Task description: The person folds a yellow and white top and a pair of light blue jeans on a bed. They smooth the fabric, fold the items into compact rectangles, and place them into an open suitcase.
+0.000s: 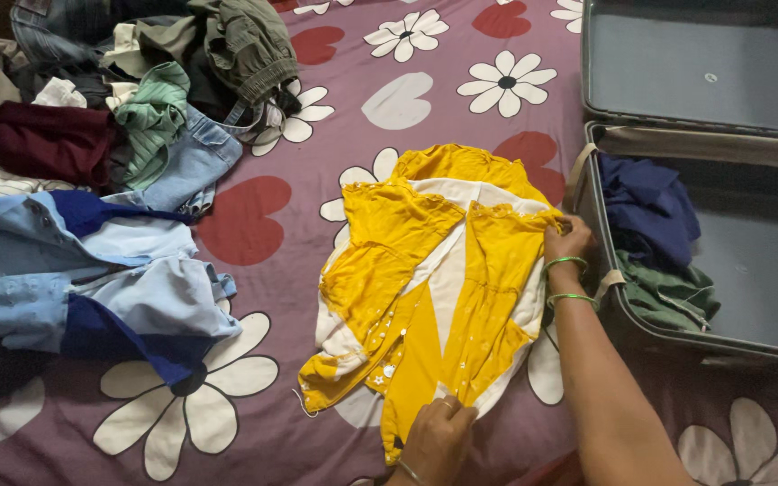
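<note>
A yellow and white garment lies spread on the purple bedsheet, its two sides folded in toward the middle. My right hand pinches the garment's upper right edge, with green bangles on the wrist. My left hand grips the garment's lower hem near the bottom of the view.
An open grey suitcase lies to the right, holding a dark blue garment and a green one. A light blue and navy shirt lies at left. A heap of mixed clothes fills the upper left.
</note>
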